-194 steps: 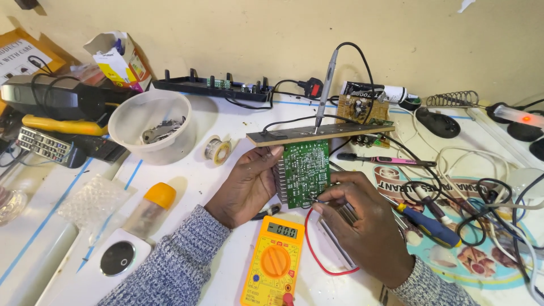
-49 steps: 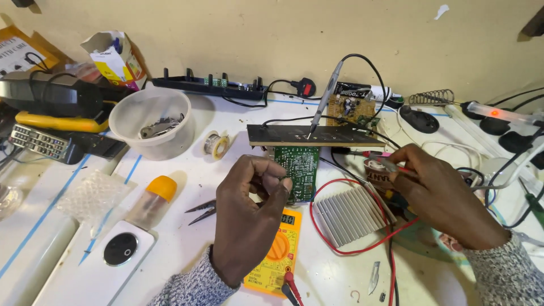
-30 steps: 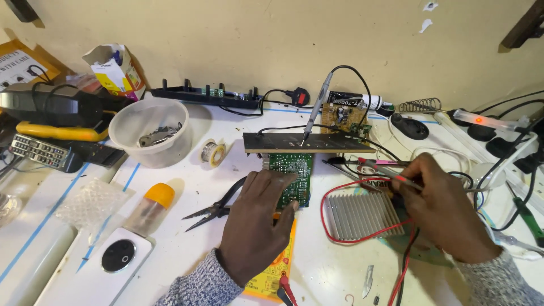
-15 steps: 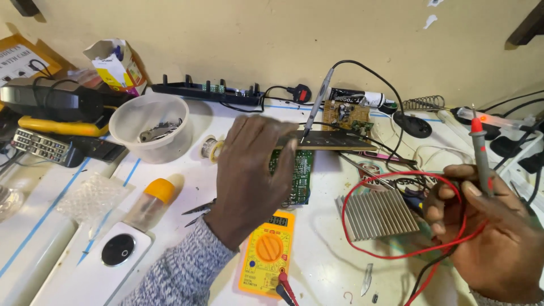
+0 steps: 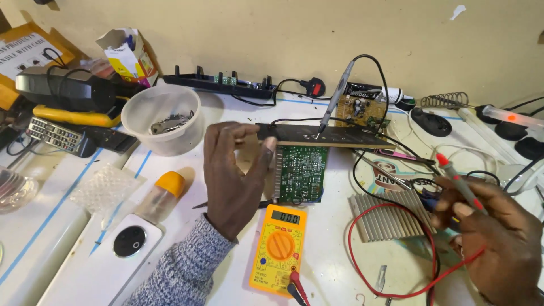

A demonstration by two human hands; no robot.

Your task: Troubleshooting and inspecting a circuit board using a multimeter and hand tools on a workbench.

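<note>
Left hand (image 5: 235, 175): I see its fingers pinching the left edge of the green circuit board (image 5: 300, 173).
Right hand (image 5: 496, 238): fingers clasp a red probe (image 5: 459, 184), tip raised.
Board: flat on the surface (image 5: 340, 272), just above the yellow meter (image 5: 277, 249).

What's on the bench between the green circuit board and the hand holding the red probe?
In the head view, between the green circuit board and the right hand holding the red probe lie a ribbed metal heatsink and the looping red lead.

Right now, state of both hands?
Left hand: raised over the green circuit board, fingers pinched together; whether it holds anything cannot be told.
Right hand: closed on the red probe.
</note>
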